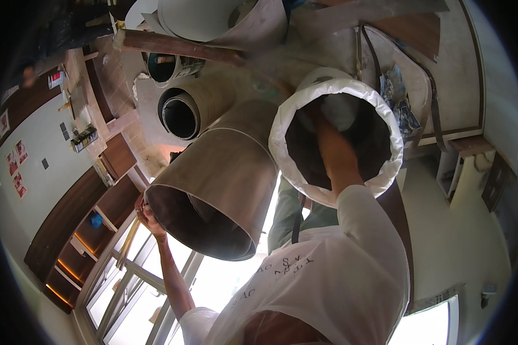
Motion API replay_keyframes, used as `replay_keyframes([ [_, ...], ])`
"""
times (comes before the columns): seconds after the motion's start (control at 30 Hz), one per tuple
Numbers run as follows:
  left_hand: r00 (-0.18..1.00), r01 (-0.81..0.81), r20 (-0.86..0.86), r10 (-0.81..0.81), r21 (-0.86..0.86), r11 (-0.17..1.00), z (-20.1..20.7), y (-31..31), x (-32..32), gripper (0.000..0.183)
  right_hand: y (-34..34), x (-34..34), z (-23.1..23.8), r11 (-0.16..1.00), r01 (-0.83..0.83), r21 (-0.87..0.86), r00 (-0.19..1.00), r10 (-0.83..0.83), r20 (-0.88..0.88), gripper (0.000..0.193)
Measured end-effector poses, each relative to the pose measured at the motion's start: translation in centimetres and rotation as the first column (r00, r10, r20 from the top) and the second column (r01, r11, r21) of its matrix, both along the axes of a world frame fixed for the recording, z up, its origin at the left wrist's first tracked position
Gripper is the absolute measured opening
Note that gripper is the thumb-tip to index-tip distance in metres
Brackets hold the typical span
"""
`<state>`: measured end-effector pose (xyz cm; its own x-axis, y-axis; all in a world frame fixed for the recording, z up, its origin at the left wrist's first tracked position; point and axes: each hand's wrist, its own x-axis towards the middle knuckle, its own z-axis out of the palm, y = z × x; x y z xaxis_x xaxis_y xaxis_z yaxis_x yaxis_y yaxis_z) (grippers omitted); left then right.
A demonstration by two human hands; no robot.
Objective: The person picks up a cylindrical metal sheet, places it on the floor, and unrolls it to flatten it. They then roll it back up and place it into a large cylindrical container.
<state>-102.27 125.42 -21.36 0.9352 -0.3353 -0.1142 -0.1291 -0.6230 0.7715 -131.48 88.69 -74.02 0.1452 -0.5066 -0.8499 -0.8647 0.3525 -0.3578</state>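
A large grey-brown sheet rolled into a wide tube [224,155] stands in front of me, its open end facing me. My left hand [149,217] has its fingers curled over the left edge of that roll. To the right is a round container with a thick, crinkled white rim [394,146] and a dark inside. My right hand [321,119] reaches deep into this container, the forearm passing over its near rim. Shadow hides the fingers, so I cannot tell what they touch. A pale, whitish patch [338,110] shows inside beside the hand.
Smaller rolls [181,112] lie beyond the big one, near a dark-mouthed bucket [162,68]. A reddish-brown bar [181,47] crosses behind them, below a large white rolled sheet [198,20]. Crumpled plastic packages [404,109] sit to the right. Shelves [92,236] stand at left.
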Motion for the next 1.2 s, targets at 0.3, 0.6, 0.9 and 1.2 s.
replay_keyframes([
  [0.3,0.998,0.052,0.025,-0.051,-0.046,0.998,-0.6,0.2,1.2,0.068,-1.3,-1.4,1.9,0.775,0.466,0.427,0.77,-0.593,0.236,0.052],
  [0.6,0.996,0.024,0.091,-0.023,-0.016,1.0,0.7,-0.2,-0.1,0.059,-8.2,-5.6,34.7,0.912,0.163,0.375,0.909,-0.286,0.302,0.063],
  [0.9,0.994,0.021,0.112,0.009,-0.259,0.966,-1.9,2.1,0.9,0.039,-10.2,-19.8,46.9,0.851,0.491,-0.185,0.76,-0.315,0.569,0.07],
  [1.2,0.99,0.103,0.111,-0.082,-0.195,0.975,-2.3,2.4,2.4,0.048,-13.5,-27.1,33.6,0.591,0.738,-0.327,0.673,-0.609,0.419,0.066],
])
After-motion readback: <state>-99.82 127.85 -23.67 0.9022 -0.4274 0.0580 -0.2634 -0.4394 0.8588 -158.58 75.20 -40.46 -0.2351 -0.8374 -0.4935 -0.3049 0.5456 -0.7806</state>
